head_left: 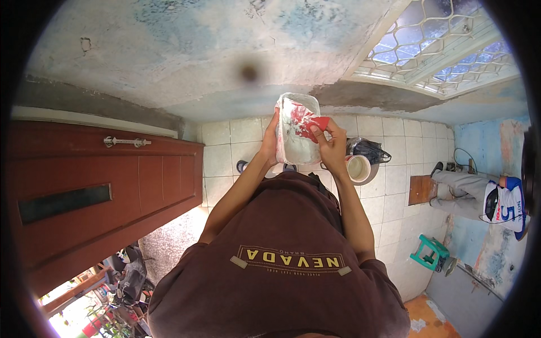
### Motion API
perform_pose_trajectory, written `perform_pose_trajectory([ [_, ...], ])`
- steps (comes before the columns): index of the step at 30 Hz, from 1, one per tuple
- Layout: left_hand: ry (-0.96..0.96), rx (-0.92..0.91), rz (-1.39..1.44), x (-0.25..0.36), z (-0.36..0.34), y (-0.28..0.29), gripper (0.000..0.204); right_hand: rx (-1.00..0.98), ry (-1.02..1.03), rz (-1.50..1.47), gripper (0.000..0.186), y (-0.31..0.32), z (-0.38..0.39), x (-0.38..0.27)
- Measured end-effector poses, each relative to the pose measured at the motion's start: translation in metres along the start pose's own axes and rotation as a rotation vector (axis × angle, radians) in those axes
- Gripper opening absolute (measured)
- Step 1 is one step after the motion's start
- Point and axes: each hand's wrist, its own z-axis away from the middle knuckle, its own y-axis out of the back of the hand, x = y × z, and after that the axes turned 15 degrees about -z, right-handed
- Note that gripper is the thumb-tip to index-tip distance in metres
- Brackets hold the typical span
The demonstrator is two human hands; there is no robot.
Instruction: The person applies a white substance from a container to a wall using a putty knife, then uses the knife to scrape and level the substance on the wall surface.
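My left hand (pixel 269 141) grips the side of a rectangular plastic container (pixel 297 152) smeared inside with white paste. My right hand (pixel 331 141) is closed on a red flat scraper (pixel 319 121), its blade coated in white paste and held over the container's inside. Below and to the right, a round white pail (pixel 358 168) stands on the tiled floor beside a black plastic bag (pixel 367 150).
A patchy plastered wall (pixel 169 67) with a grilled window (pixel 422 50) rises ahead. A red-brown door (pixel 79 169) stands at the left, with a motorbike (pixel 127 279) beyond. At the right are a co-worker in grey trousers (pixel 462 188) and a green stool (pixel 425 253).
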Motion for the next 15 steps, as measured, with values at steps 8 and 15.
perform_pose_trajectory([
  [8, -0.036, 0.107, -0.041, -0.001, -0.004, 0.005, 0.081, -0.030, 0.121, 0.051, 0.016, 0.003, 0.001, 0.010],
  [15, -0.024, 0.122, -0.103, 0.011, -0.004, 0.010, 0.079, -0.129, -0.046, -0.205, 0.021, 0.009, 0.002, 0.010],
])
